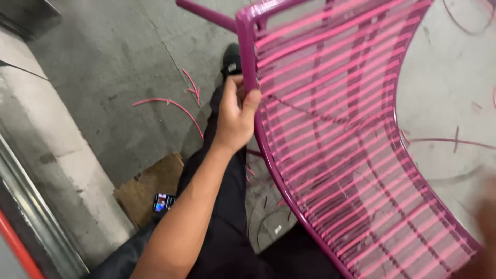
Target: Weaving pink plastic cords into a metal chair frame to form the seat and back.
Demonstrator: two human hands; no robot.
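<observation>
A chair frame [251, 62] of purple metal fills the right of the head view, strung with many translucent pink plastic cords [341, 119]. My left hand [235, 116] grips the frame's left rail near its top corner, thumb over the bar. My right hand [485, 222] is only a blurred patch at the right edge, next to the frame's lower end; what it holds cannot be made out. My dark trouser legs and a black shoe [231, 61] lie under the frame.
Loose pink cord pieces [173, 103] lie scattered on the grey concrete floor. A piece of cardboard [150, 188] with a lit phone [163, 202] on it lies by my left knee. A concrete kerb [46, 155] and a metal rail run along the left.
</observation>
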